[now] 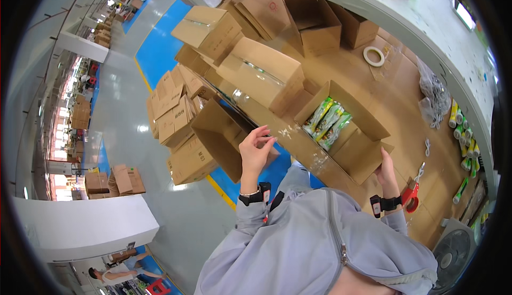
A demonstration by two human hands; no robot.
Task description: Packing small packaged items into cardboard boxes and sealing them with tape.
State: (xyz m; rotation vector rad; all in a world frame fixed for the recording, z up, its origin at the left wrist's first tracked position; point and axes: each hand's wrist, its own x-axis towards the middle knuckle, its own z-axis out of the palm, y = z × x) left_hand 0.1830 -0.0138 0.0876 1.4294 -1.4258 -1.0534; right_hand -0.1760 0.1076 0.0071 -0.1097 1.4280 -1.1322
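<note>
An open cardboard box [368,159] stands on the brown work table in front of me. Several green-and-white packets [326,123] lie side by side in its far left part; bare cardboard shows in the nearer part. At the box's right end, my right hand [386,168] grips the edge, its thumb on the cardboard and the other fingers partly hidden. My left hand [257,152] is raised left of the box, over the table's near edge, with its fingers loosely bent and apart and nothing visible between them. Below it gapes another open carton [226,135].
Closed cartons [261,71] line the table's left side, with folded cartons [173,103] stacked beyond. Open boxes [314,28] stand at the back. A tape roll [373,56], red-handled scissors [410,195] and green-yellow tubes [464,135] lie rightward. A fan [453,249] is lower right.
</note>
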